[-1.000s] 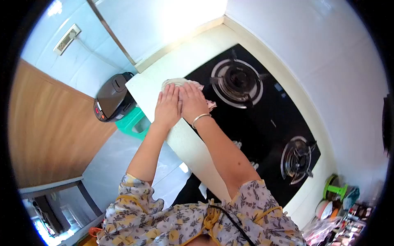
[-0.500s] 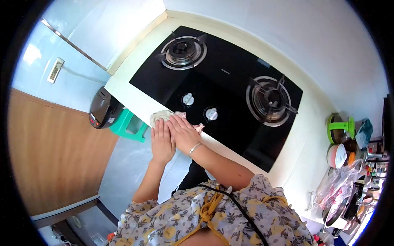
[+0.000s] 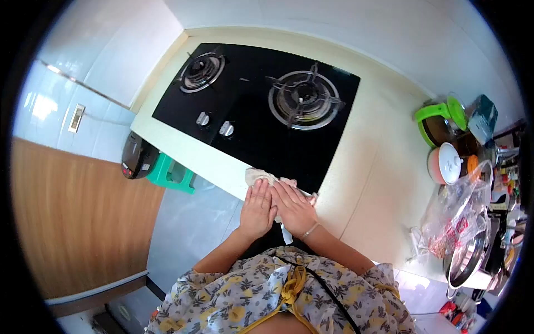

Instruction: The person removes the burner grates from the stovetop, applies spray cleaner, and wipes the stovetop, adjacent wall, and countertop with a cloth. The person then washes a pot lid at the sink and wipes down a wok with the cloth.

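Note:
A pale, crumpled cloth (image 3: 260, 176) lies on the front strip of the counter, at the near right edge of the black gas hob (image 3: 261, 119). My left hand (image 3: 258, 210) rests flat on the cloth, fingers stretched forward and lying side by side. Beside it my right hand (image 3: 293, 210), with a bracelet at the wrist, presses on the cloth too, its fingers extended. Part of the cloth shows beyond both sets of fingertips, and its pinkish end sticks out to the right. Two knobs (image 3: 226, 128) are on the hob, left of the hands.
Two burners with metal pan supports (image 3: 304, 100) stand up from the hob. At the right are a green-handled jug (image 3: 434, 123), a lidded pot (image 3: 445, 163), a plastic bag (image 3: 453, 217) and a pan (image 3: 467, 259). A rice cooker (image 3: 138, 156) and green stool (image 3: 171, 173) are at the left.
Both hands and the cloth have moved right along the counter's front edge, from the hob's left end to its near right corner. The view has turned and shifted right.

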Action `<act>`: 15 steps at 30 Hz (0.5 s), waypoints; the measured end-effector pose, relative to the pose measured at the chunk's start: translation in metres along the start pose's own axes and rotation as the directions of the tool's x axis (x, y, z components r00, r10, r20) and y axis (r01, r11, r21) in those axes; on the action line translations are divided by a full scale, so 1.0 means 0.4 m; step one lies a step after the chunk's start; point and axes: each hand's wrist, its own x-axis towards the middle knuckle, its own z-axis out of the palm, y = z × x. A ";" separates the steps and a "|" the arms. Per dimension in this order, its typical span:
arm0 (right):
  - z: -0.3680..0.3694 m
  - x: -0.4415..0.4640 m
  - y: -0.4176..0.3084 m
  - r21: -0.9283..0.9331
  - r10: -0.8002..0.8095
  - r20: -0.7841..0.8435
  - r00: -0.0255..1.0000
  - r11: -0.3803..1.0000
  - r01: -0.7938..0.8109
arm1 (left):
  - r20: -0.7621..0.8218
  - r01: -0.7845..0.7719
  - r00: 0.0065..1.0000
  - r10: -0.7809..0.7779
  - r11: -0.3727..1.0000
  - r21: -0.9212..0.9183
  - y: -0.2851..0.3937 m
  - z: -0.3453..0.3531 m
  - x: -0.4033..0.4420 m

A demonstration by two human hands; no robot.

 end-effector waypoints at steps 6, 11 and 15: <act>-0.096 -0.148 0.015 -0.106 0.173 0.002 0.985 0.979 -0.172 | 0.231 -0.257 0.937 0.263 0.965 -0.056 0.097 0.014 0.055; -0.105 -0.209 0.030 -0.173 0.324 -0.107 0.940 0.925 -0.338 | 0.212 -0.419 0.871 0.443 0.895 -0.150 0.139 0.019 0.125; -0.113 -0.181 0.069 -0.240 0.444 -0.127 0.887 0.854 -0.462 | 0.204 -0.530 0.824 0.529 0.846 -0.053 0.166 0.025 0.211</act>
